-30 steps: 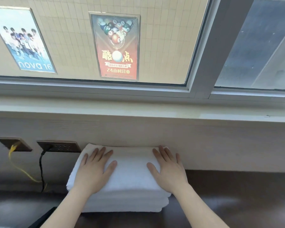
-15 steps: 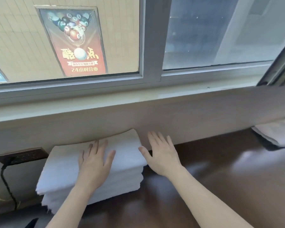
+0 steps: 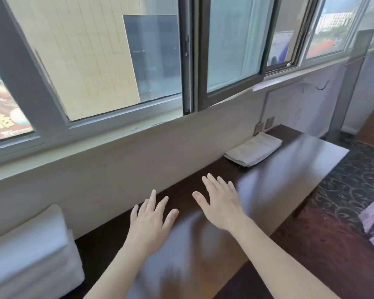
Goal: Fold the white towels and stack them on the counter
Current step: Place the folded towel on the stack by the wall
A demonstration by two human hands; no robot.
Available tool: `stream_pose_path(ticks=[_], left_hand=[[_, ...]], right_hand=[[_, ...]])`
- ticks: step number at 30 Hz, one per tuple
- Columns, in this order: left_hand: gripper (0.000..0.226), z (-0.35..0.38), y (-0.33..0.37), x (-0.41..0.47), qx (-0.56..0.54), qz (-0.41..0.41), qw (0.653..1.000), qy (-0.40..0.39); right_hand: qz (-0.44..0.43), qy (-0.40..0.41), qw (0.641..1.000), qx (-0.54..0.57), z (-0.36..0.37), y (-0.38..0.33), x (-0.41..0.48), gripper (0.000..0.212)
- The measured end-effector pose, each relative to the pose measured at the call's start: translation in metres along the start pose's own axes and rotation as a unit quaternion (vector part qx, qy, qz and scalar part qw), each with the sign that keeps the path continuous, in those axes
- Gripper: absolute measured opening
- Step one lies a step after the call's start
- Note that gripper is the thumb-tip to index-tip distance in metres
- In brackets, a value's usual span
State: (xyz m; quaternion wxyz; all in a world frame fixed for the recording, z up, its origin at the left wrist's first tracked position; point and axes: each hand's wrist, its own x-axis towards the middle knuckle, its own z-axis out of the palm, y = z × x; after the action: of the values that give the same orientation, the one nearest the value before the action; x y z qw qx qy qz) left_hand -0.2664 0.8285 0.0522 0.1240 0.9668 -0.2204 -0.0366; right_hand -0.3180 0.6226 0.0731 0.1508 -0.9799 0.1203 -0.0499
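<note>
Flat hands (image 3: pixel 150 222) (image 3: pixel 222 205), perhaps above counter (image 3: pixel 285 182)

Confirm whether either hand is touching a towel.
No: the left hand and right hand spread open over the dark counter, clear of the towel stack.

Towel stack (image 3: pixel 28 251) and far towel (image 3: pixel 254 149) on the dark wooden counter (image 3: pixel 278 186).
The towel stack is white and sits at the near left end of the counter, its back against the wall (image 3: pixel 138 169). Its top layer lies flat with a rounded fold facing right; the layers beneath are blurred, so their number cannot be told. The far towel is folded into a low, flat rectangle that looks greyer in the shade. It lies toward the far right end of the counter, close to the wall and well apart from the stack.
</note>
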Motion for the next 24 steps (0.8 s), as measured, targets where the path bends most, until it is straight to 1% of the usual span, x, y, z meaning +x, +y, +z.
stream_pose_path(ticks=[5,10,13,16,17,20,21,24], left_hand=[[0.132,0.030,0.135,0.022,-0.003,0.036,0.999,-0.022],[0.132,0.050,0.247,0.043,0.000,0.090,0.995,-0.036],[0.126,0.054,0.289,0.061,0.005,0.112,0.993,-0.045],[0.108,0.059,0.317,0.085,0.001,0.112,0.992,-0.057],[0.108,0.062,0.325,0.095,-0.001,0.111,0.992,-0.061],[0.128,0.076,0.346,0.134,-0.014,0.103,0.993,-0.060],[0.128,0.079,0.352,0.148,-0.020,0.102,0.993,-0.060],[0.101,0.096,0.375,0.195,-0.034,0.109,0.992,-0.056]], right_hand=[[0.016,-0.003,1.000,-0.009,-0.043,0.119,-0.030,0.102],[0.053,0.001,0.999,-0.007,-0.080,0.206,-0.045,0.096],[0.059,0.009,0.998,-0.010,-0.097,0.243,-0.038,0.099],[0.070,0.011,0.997,-0.008,-0.104,0.276,-0.024,0.101],[0.073,0.006,0.997,-0.010,-0.105,0.286,-0.018,0.101],[0.076,-0.002,0.997,-0.023,-0.109,0.313,0.004,0.099],[0.075,-0.005,0.997,-0.027,-0.112,0.322,0.013,0.098],[0.095,-0.002,0.995,-0.033,-0.120,0.358,0.045,0.098]])
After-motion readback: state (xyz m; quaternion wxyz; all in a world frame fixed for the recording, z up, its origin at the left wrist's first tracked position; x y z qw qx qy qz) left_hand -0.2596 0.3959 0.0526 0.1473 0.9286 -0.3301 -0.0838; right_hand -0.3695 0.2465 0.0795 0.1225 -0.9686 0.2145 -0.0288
